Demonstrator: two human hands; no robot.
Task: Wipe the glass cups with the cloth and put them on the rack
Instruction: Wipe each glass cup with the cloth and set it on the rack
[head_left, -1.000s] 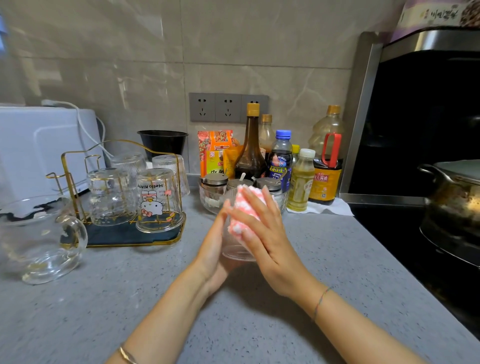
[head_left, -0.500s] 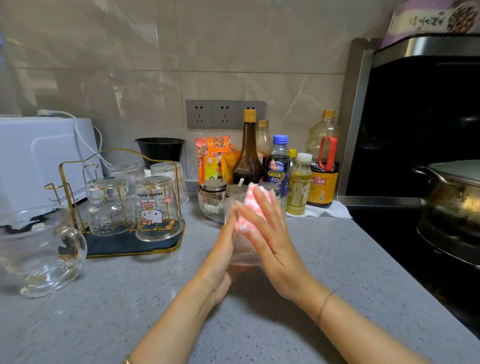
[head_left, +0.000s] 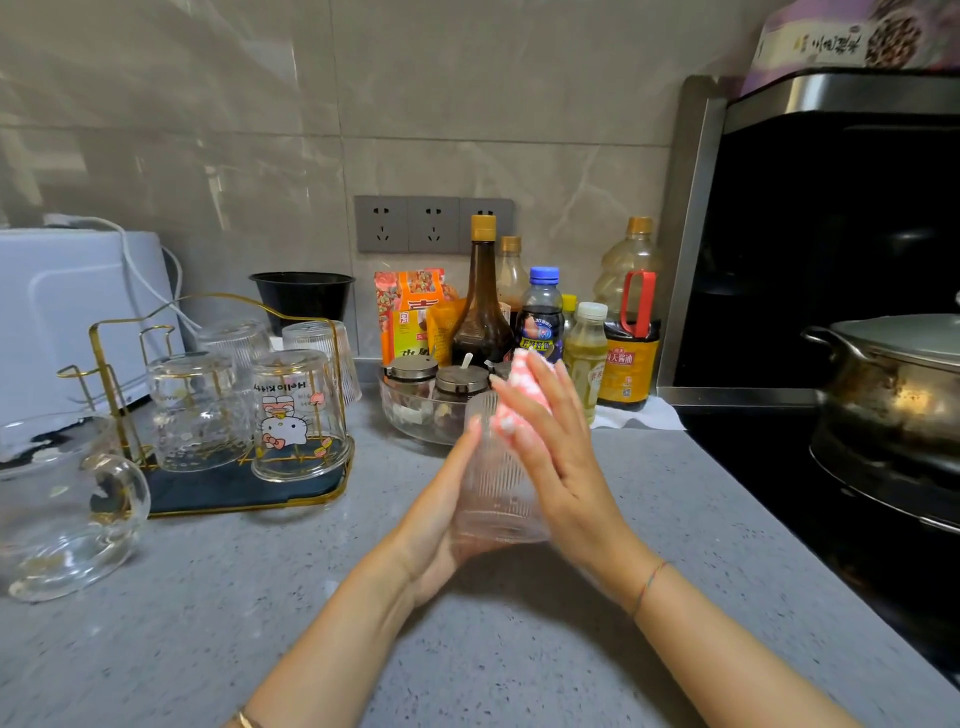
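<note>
1. Left hand (head_left: 439, 525) comes in from the lower left with the forearm angled up. Its palm lies against the left side of the ribbed glass cup (head_left: 496, 488), and the fingers run flat and fairly straight up the wall. The thumb is hidden.
2. Right hand (head_left: 563, 467) mirrors it from the right with the wrist low. Its fingers are straight and close together, pointing up and away.
3. The right fingers press the pink-and-white cloth (head_left: 522, 400) against the cup's upper right side. The cloth bunches out above the fingertips.
4. The cup is sandwiched between the two flat hands and held clear of the grey countertop (head_left: 260, 597), in front of the rack. It is tilted, top end away from the camera.
5. Cannot tell which end of the cup is the mouth.
6. The gold wire rack (head_left: 311, 501) sits left of the hands, well apart. It holds four upside-down cups, including the Hello Kitty cup (head_left: 296, 415) at the front right.
7. A glass pitcher (head_left: 57, 504) is at the far left, just beside the rack.
8. Sauce bottles (head_left: 483, 317) stand against the wall behind the hands, and a metal pot (head_left: 893, 384) is on the right.
</note>
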